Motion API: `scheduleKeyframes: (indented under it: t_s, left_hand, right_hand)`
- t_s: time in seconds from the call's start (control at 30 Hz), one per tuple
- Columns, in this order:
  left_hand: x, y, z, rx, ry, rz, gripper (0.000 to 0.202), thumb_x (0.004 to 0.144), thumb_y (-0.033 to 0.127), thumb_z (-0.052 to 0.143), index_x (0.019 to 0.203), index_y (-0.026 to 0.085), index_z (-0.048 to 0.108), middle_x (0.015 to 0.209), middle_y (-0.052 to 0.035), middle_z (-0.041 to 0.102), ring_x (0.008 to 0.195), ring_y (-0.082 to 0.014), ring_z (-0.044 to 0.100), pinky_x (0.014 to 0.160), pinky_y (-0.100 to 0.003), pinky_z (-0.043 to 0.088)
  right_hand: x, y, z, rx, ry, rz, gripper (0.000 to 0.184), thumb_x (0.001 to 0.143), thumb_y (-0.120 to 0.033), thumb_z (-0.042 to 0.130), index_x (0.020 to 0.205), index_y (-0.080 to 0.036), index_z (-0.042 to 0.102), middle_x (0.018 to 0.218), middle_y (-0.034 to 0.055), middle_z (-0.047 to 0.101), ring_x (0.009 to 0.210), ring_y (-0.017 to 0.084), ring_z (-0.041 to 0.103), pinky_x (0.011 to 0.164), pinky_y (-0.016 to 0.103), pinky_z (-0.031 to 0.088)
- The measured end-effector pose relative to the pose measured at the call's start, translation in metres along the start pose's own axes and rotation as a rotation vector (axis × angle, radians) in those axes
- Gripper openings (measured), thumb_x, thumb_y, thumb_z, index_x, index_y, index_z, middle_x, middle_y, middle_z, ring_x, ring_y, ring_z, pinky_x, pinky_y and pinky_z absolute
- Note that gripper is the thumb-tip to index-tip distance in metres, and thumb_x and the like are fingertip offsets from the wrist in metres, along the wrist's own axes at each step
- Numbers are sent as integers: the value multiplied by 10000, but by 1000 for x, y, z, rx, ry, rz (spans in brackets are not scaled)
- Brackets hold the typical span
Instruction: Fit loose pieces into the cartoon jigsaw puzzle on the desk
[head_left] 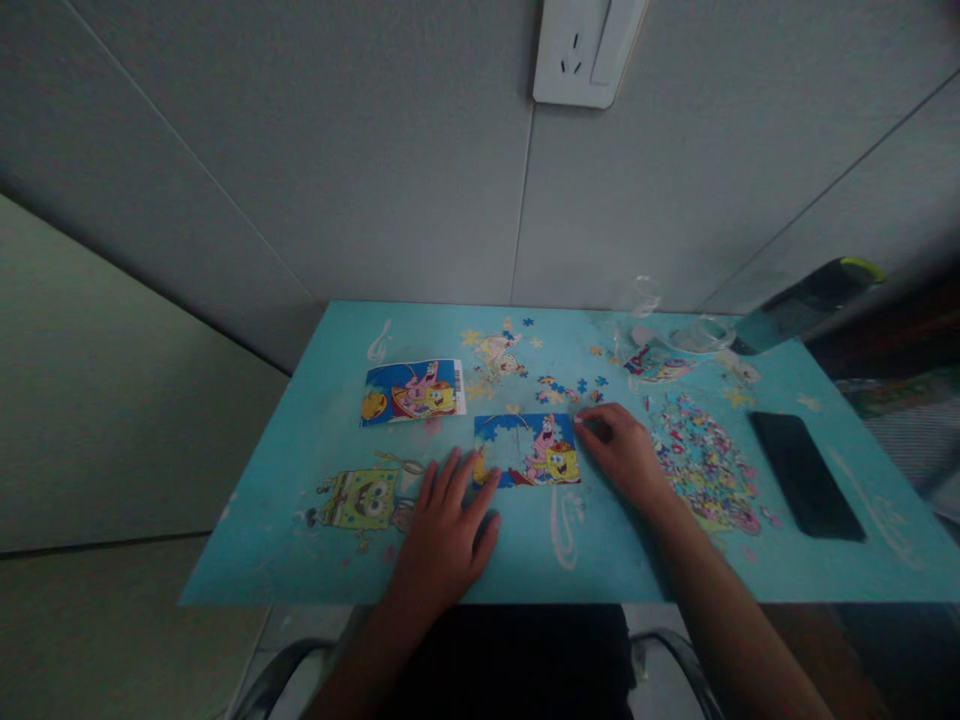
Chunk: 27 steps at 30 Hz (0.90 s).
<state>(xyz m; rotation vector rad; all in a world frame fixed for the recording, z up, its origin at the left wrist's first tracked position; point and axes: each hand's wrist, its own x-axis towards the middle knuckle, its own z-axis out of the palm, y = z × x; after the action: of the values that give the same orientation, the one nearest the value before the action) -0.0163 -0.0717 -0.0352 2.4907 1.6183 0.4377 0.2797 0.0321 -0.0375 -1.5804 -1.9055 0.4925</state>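
Observation:
A partly assembled jigsaw puzzle [551, 455] with cartoon figures lies on the table, with a gap in its upper left and middle. My left hand [454, 530] rests flat with its fingers spread, fingertips at the puzzle's lower left edge. At the upper right corner of the puzzle, my right hand [619, 445] has thumb and index finger pinched together; what is between them is too small to tell. Several loose blue puzzle pieces [559, 387] lie just beyond the puzzle. To its upper left is a picture card [412, 390] showing the same scene.
A heap of mixed puzzle pieces [701, 460] spreads right of my right forearm, beside a black phone [806, 475]. Toward the back right are a clear plastic container [701, 335] and a dark bottle [806, 305] lying tilted. The blue table [285, 540] meets a grey wall [420, 200].

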Motion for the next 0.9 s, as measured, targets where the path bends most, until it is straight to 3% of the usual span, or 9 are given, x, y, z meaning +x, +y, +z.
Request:
scheduleKeyframes:
  t_s: [0.17,0.37,0.5,0.63,0.8,0.9]
  left_hand:
    - [0,0,1,-10,0,-4,520,976,396,507,1480,273,474,1596,-105,342,1512,-349,217,1215,-617,222]
    - [1,1,-2,-22,0,-9,509,975,389,511,1469,268,489,1581,-110,364,1506,-349,233,1216,-618,214]
    - [3,1,-2,-26,15,-12,498,963,380,531,1448,270,514,1569,-107,382,1491,-361,265,1209,-625,226]
    - [3,2,-2,-30,19,-9,503,963,377,531,1454,268,507,1566,-109,385,1490,-364,263,1205,-628,229]
    - [3,2,-1,-43,30,-5,500,959,368,536,1448,266,512,1562,-111,388,1487,-367,265,1198,-636,235]
    - [3,2,0,-48,30,-12,501,956,367,540,1446,264,515,1565,-107,382,1489,-370,256,1202,-640,224]
  right_hand:
    - [-4,-9,-4,125,16,62,175,912,-371,636,935,-210,699,797,23,671,654,164,569,630,303,457]
    - [-5,-25,-1,313,6,19,246,943,-366,614,1119,-221,706,942,46,719,753,173,599,697,317,483]
    - [-7,-30,5,328,51,-34,188,934,-355,623,1001,-227,744,927,48,725,759,177,613,711,325,496]
    - [-10,-34,8,325,52,41,195,912,-388,648,946,-221,742,848,42,731,716,180,609,691,325,504]
    - [-10,-32,10,357,227,157,224,883,-408,677,937,-193,708,857,62,732,708,184,622,678,328,518]
    - [-7,-25,9,426,301,194,282,881,-388,685,1074,-183,695,883,67,744,730,192,652,694,334,530]
